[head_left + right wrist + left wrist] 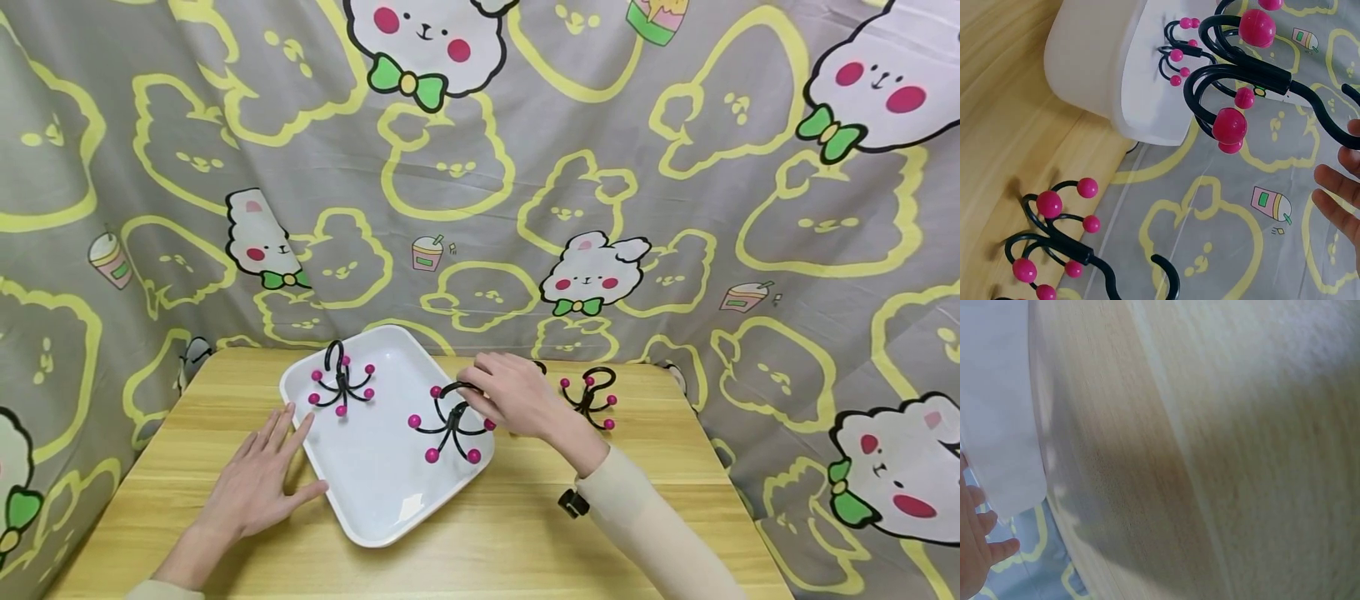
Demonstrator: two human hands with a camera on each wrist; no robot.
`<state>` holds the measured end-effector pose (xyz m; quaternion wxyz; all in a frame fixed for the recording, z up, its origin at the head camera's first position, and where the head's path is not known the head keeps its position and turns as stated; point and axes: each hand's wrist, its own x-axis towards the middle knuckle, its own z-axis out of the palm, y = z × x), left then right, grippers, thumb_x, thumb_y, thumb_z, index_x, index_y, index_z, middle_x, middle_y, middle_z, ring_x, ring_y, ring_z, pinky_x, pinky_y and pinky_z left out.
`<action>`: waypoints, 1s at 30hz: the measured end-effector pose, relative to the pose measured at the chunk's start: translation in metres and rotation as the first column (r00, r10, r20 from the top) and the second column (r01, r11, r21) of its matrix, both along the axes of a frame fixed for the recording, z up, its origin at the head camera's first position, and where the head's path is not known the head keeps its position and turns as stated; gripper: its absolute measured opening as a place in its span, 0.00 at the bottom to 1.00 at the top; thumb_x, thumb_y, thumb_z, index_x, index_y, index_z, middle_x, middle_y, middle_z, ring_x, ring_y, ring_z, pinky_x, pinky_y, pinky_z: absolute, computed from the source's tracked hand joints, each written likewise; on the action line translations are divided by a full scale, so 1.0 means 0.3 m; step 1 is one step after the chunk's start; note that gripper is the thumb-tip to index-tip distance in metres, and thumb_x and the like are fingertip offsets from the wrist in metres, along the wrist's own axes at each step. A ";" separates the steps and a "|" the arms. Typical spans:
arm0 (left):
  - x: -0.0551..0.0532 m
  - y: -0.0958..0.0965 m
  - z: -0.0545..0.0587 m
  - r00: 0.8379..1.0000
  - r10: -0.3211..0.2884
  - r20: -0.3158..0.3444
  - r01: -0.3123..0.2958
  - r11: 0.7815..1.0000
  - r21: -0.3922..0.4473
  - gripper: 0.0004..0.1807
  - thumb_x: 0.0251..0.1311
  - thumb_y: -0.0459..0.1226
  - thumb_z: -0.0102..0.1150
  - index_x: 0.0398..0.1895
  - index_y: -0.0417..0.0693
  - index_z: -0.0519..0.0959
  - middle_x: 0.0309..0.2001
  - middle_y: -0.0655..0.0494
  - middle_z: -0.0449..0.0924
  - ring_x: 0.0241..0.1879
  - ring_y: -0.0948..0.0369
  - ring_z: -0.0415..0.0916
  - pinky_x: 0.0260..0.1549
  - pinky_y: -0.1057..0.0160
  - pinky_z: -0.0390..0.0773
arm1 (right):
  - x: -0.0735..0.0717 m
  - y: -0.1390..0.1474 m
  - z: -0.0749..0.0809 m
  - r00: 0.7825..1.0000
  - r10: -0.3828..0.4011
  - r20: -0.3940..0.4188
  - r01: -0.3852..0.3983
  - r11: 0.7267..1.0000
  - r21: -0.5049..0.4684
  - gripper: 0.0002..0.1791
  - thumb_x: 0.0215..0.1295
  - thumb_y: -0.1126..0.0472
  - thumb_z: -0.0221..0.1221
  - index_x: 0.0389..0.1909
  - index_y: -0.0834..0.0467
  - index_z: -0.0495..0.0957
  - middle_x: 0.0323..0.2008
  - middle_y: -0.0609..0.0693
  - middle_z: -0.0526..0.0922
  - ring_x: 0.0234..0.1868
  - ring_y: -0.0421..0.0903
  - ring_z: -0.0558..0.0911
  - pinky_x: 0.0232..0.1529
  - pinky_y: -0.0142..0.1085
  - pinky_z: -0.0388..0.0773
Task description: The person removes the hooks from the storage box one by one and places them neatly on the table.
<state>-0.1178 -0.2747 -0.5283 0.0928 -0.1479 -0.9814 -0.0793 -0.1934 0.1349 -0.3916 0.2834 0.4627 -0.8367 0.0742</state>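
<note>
Watching the right hand (517,396) grip a pink-tipped black hook hanger (453,421) over the white tray (375,479).
On my feed: left hand (258,485) spread wide at its rim, another hanger (342,384) inside, more hangers (587,402) on the desk (637,475).

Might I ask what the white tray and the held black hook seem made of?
White tray: probably glossy plastic, given the bright reflection on its smooth surface. Black hook: likely coated metal, being slim and shiny; its pink balls show highlights, perhaps plastic.
</note>
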 end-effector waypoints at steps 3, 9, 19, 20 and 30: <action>0.001 -0.001 -0.001 1.000 0.001 -0.002 -0.001 1.000 0.003 0.63 0.58 0.71 0.62 0.88 0.58 0.43 0.84 0.33 0.52 0.81 0.34 0.56 0.72 0.26 0.64 | 0.012 0.020 0.002 1.000 0.004 -0.010 -0.004 1.000 -0.007 0.05 0.74 0.53 0.64 0.44 0.48 0.84 0.29 0.41 0.77 0.26 0.38 0.71 0.28 0.28 0.68; 0.001 -0.001 -0.005 1.000 0.002 -0.002 -0.002 1.000 0.004 0.63 0.58 0.72 0.62 0.88 0.56 0.46 0.84 0.33 0.52 0.80 0.33 0.56 0.72 0.26 0.65 | 0.037 0.066 0.004 1.000 0.002 0.013 -0.002 1.000 -0.016 0.05 0.73 0.53 0.65 0.44 0.49 0.84 0.29 0.41 0.76 0.27 0.38 0.71 0.29 0.28 0.67; -0.003 -0.004 -0.001 1.000 0.001 -0.006 -0.001 1.000 0.005 0.62 0.58 0.72 0.62 0.87 0.53 0.49 0.84 0.33 0.51 0.80 0.33 0.57 0.73 0.26 0.65 | 0.073 0.134 -0.020 1.000 -0.016 0.026 0.018 0.998 -0.056 0.06 0.73 0.54 0.65 0.43 0.50 0.85 0.28 0.41 0.76 0.27 0.38 0.70 0.27 0.27 0.67; -0.002 -0.004 -0.001 1.000 0.001 -0.005 -0.001 1.000 0.005 0.62 0.58 0.72 0.62 0.87 0.54 0.48 0.84 0.33 0.51 0.80 0.33 0.57 0.73 0.26 0.64 | 0.076 0.139 -0.025 0.999 -0.020 0.028 0.021 0.998 -0.054 0.06 0.74 0.53 0.64 0.43 0.50 0.85 0.28 0.41 0.76 0.27 0.38 0.70 0.27 0.27 0.67; -0.002 -0.003 0.001 1.000 0.002 -0.003 -0.002 1.000 0.008 0.62 0.58 0.71 0.63 0.88 0.55 0.47 0.84 0.33 0.51 0.80 0.33 0.57 0.73 0.26 0.65 | 0.121 0.196 -0.059 1.000 -0.012 -0.020 0.010 0.998 -0.066 0.15 0.83 0.49 0.52 0.43 0.50 0.85 0.28 0.41 0.75 0.27 0.37 0.69 0.27 0.26 0.64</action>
